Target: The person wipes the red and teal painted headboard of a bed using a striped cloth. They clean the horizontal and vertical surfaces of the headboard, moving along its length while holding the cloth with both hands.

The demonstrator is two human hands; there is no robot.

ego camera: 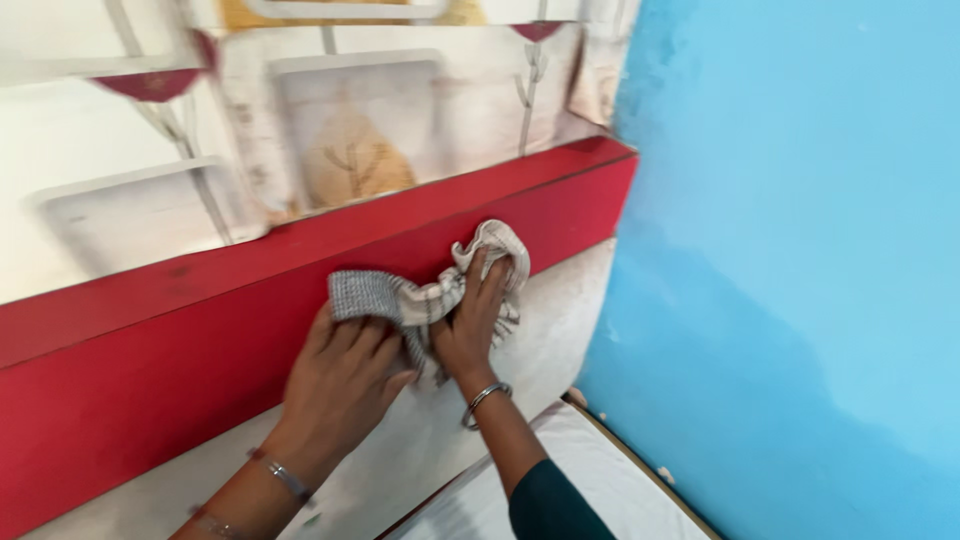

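A crumpled checked cloth (410, 295), grey and white, is pressed against the front face of a red ledge (170, 350) on a headboard-like panel. My left hand (340, 385) lies flat on the cloth's left end, fingers spread upward. My right hand (478, 325) grips the cloth's right end, with fabric bunched over its fingertips. Both wrists wear thin metal bangles.
Above the ledge is a pale panel with leaf patterns (350, 150). A blue wall (800, 250) stands close on the right. Below are a whitish panel (560, 310) and a white mattress corner (600, 480) with a wooden edge.
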